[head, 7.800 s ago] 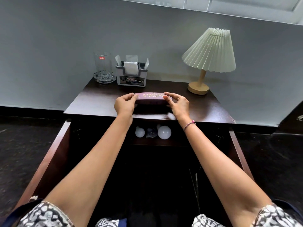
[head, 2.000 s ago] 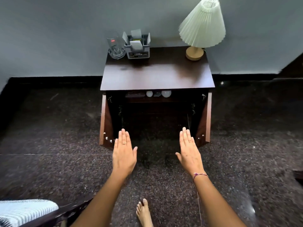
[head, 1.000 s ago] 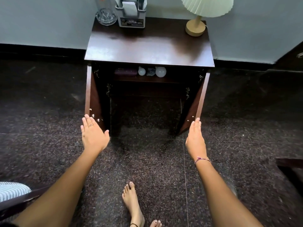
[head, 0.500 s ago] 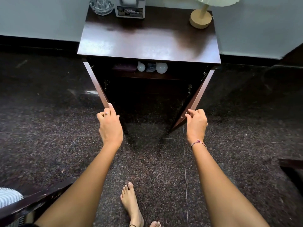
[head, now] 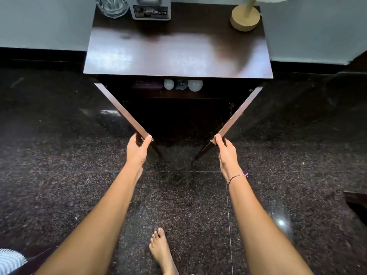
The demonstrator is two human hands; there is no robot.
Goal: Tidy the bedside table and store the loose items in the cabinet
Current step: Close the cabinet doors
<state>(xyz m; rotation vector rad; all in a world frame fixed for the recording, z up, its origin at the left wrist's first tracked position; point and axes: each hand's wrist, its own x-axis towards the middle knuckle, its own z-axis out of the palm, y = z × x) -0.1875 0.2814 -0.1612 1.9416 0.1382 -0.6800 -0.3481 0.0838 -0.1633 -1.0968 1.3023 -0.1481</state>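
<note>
Left hand (head: 139, 150) closed on the free edge of the left cabinet door (head: 121, 111), thumb on the inner face, fingers wrapped round the outer. Right hand (head: 226, 153) clasped likewise on the free edge of the right cabinet door (head: 237, 114), a thread bracelet (head: 237, 177) at the wrist. Both doors half open, angled toward each other in a V, a dark gap between them.

Inside the cabinet, on the upper shelf (head: 178, 94): a dark purple case (head: 147, 85) at the left, then a small white bulb (head: 169, 84), a small dark greyish item too dim to name, and a larger white bulb (head: 195, 85), all in a row just beside one another.

On the worktop (head: 178, 54), pushed to the back edge: glass ashtray (head: 112, 6) at the left, grey holder box (head: 151, 11) with a printed label beside it, wooden lamp base (head: 245, 18) at the right. Front of the worktop bare and glossy.

Below, dark speckled floor (head: 59, 185) and one bare foot (head: 161, 253) between the forearms.
</note>
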